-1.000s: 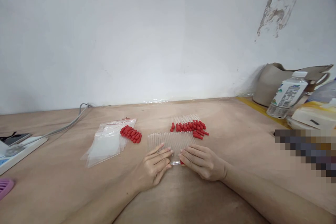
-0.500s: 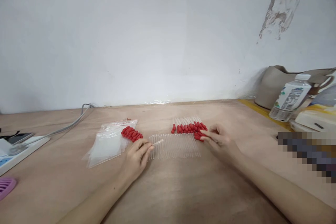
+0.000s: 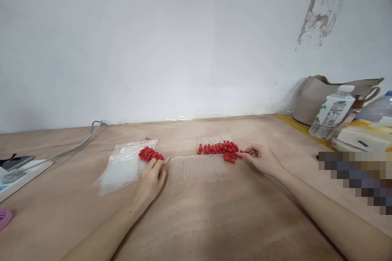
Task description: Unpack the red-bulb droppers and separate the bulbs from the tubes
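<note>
My left hand [image 3: 152, 179] is closed, with a thin clear glass dropper tube [image 3: 167, 160] in its fingers, its end poking up past the fingertips. My right hand [image 3: 261, 159] pinches a small red rubber bulb [image 3: 241, 151] between thumb and finger. A row of bare glass tubes [image 3: 199, 169] lies side by side on the table between the hands. Behind it is a row of droppers with red bulbs [image 3: 219, 147] on their near ends. A few loose red bulbs [image 3: 229, 158] lie left of my right hand. More red bulbs [image 3: 150, 153] are heaped just beyond my left hand.
Clear zip bags [image 3: 121, 167] are spread under and beside the left heap. On the far left are a white power strip [image 3: 27, 177], a grey cable [image 3: 76, 147] and a phone [image 3: 16, 162]. A plastic bottle [image 3: 332, 112] and a grey-beige bag [image 3: 309, 98] stand at the right.
My right hand has drawn back to the right from the loose bulbs, now pinching one. My left hand has shifted left with its tube, which points more upward. The view has shifted slightly.
</note>
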Action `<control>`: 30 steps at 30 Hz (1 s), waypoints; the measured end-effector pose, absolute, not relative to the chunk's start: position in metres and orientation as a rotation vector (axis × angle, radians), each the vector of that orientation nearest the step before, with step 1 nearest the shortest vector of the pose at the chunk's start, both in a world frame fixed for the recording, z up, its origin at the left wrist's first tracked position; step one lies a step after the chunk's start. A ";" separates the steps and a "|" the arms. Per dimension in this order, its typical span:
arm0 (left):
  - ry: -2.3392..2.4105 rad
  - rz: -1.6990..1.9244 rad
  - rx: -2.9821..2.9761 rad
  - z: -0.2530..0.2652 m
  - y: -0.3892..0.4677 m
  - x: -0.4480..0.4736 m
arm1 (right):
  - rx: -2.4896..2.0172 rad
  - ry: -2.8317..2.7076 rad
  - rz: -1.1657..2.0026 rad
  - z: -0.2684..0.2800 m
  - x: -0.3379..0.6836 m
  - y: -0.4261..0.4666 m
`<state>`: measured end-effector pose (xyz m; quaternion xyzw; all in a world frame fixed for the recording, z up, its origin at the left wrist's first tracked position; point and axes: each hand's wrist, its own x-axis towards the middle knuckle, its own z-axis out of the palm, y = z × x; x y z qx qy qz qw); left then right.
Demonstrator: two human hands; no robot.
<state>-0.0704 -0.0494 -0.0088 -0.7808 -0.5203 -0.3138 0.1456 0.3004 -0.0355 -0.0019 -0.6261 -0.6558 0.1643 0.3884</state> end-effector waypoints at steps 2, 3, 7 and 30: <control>-1.483 -0.870 -2.251 -0.009 -0.049 -0.071 | -1.571 -1.674 0.445 -0.003 0.299 -0.036; -1.470 -0.861 -2.253 -0.010 -0.049 -0.071 | -1.554 -1.684 0.458 -0.004 0.298 -0.037; -1.438 -0.878 -2.283 -0.011 -0.049 -0.070 | -1.482 -1.747 0.501 -0.007 0.295 -0.038; -1.492 -0.971 -2.390 -0.005 -0.054 -0.064 | -1.546 -1.658 0.101 -0.014 0.291 -0.023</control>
